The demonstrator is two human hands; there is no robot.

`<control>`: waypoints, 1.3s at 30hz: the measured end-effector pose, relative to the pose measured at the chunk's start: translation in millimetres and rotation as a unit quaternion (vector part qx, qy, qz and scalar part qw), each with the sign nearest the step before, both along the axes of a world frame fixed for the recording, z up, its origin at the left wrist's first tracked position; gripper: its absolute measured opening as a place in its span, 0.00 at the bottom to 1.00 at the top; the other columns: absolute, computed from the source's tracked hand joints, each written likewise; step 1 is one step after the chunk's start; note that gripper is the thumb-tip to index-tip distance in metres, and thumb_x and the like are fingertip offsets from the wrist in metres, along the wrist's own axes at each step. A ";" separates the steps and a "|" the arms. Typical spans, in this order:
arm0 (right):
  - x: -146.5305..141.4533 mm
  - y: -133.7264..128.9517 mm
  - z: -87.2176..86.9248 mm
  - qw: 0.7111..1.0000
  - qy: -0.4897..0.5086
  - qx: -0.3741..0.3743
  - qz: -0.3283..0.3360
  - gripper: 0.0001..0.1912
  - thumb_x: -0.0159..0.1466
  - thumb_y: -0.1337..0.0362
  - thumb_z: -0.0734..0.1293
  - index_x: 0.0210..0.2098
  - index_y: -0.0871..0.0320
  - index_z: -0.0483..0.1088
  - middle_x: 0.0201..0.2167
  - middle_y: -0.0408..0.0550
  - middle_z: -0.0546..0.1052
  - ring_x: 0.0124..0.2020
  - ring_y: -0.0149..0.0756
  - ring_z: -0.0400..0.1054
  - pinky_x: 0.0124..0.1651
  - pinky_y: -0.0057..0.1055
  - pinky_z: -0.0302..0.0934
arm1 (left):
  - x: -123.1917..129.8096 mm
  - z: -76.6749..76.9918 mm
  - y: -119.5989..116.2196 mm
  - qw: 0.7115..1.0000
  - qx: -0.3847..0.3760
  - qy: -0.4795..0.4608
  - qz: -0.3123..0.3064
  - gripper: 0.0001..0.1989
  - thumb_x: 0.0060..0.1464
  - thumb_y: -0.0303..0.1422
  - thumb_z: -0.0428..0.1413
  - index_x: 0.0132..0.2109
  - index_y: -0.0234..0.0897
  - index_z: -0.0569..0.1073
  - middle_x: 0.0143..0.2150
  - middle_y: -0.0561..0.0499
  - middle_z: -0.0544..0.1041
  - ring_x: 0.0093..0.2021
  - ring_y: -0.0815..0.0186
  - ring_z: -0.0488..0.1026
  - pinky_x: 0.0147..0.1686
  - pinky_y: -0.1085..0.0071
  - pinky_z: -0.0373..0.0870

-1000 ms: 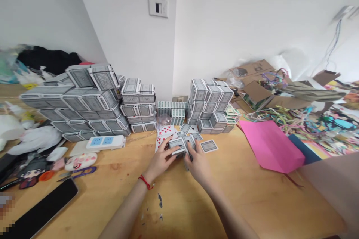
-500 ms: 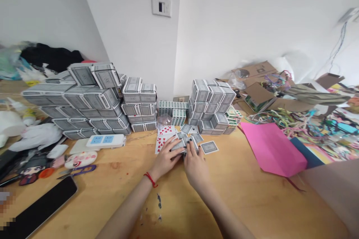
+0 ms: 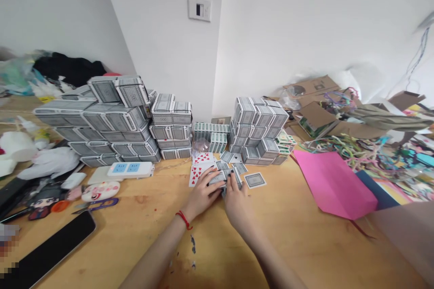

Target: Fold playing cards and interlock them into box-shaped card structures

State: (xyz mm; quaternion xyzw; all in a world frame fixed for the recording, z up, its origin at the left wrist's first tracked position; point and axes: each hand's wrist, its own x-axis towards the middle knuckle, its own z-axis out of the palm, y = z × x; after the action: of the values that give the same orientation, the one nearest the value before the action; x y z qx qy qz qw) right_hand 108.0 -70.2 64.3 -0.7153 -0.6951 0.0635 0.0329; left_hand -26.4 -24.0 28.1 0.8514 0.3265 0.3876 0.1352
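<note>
My left hand (image 3: 203, 193), with a red cord at the wrist, rests its bent fingers on grey-backed playing cards (image 3: 217, 178) in the middle of the table. From the other side my right hand (image 3: 236, 198) presses its fingers, dark-nailed, onto the same cards. Fingers hide part of them, so I cannot tell how many there are. Face-up heart cards (image 3: 195, 176) lie just left of the hands. One face-down card (image 3: 255, 180) lies apart at the right, and several loose cards (image 3: 236, 157) lie behind.
Blocks made of cards are stacked at the left (image 3: 115, 119), centre (image 3: 172, 126) and right (image 3: 257, 126). A power strip (image 3: 130, 170), scissors (image 3: 98, 204) and black phone (image 3: 54, 250) lie left. Pink paper (image 3: 335, 185) and cardboard boxes (image 3: 315, 117) are at right.
The view has turned slightly, so the scene sits a little further right. Both hands stay on the cards with almost no visible movement.
</note>
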 end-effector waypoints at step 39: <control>16.8 -12.2 4.2 0.700 0.708 -0.016 -0.090 0.27 0.56 0.51 0.61 0.53 0.51 0.60 0.53 0.47 0.65 0.50 0.43 0.61 0.48 0.42 0.58 | 21.4 19.7 -30.7 0.669 -0.539 -0.508 0.054 0.17 0.37 0.31 0.61 0.39 0.34 0.73 0.39 0.45 0.77 0.44 0.56 0.71 0.44 0.60 0.66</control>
State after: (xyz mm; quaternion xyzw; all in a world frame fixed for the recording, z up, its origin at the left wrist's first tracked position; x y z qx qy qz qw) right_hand 124.8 -82.3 68.5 -0.5188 -0.3985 0.5592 0.5093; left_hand -5.0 -54.7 47.8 0.2819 0.4050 0.5234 0.6946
